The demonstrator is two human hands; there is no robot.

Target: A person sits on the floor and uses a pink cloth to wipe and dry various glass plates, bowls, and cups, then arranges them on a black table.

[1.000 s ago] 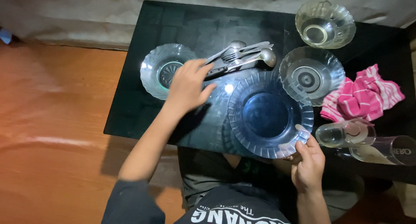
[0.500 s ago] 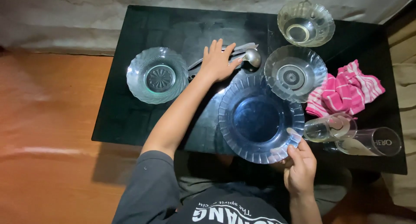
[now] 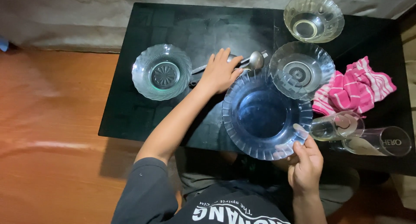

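1. Across the middle of the frame, the black glass table (image 3: 143, 116) is crowded, and the large blue plate (image 3: 265, 113) lies with its near rim past the table's lower edge. The right hand (image 3: 307, 165) pinches that rim, thumb on top, fingers beneath. A slack pinch could let the plate tip off toward the lap.
2. Up and right of it, a clear scalloped bowl (image 3: 302, 69) appears to overlap the blue plate's far rim. Lifting or sliding the plate may knock the two together and chip one.
3. Lower right, two drinking glasses (image 3: 338, 125) lie on their sides by the pink striped cloth (image 3: 355, 87); a nudge could roll them.
4. Centre, the left hand (image 3: 219, 72) lies over the cutlery (image 3: 253, 60), fingers together and curled; whether they clamp it, I cannot tell. A loose grab could scatter pieces against the small dish (image 3: 161, 71).
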